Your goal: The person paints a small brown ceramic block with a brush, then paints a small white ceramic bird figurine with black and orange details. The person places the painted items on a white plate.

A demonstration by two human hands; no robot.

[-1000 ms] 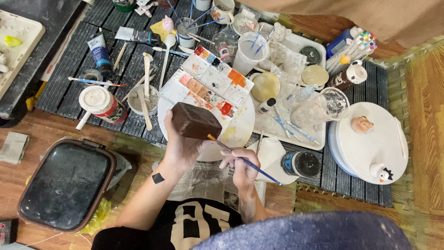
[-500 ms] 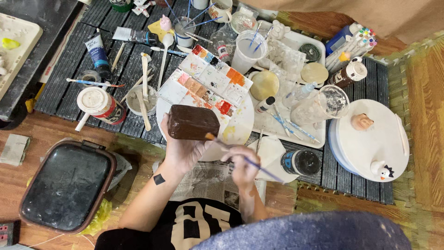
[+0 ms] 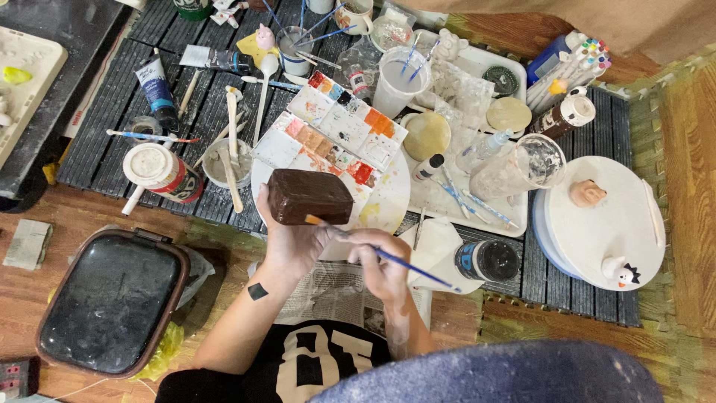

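My left hand holds a dark brown rectangular block up over a round white plate. My right hand grips a thin blue-handled paintbrush, whose orange tip touches the lower front edge of the block. A paint palette with red, orange and blue wells lies just beyond the block. Newspaper is spread under both hands.
A dark slatted mat carries paint tubes, cups of brushes, a white jar and a tray of bottles. A round white stand with small clay figures is at right. A black tray in a brown frame lies at lower left.
The block has tilted and shifted slightly right in my left hand. My right hand has brought the brush tip up against the block's lower edge.
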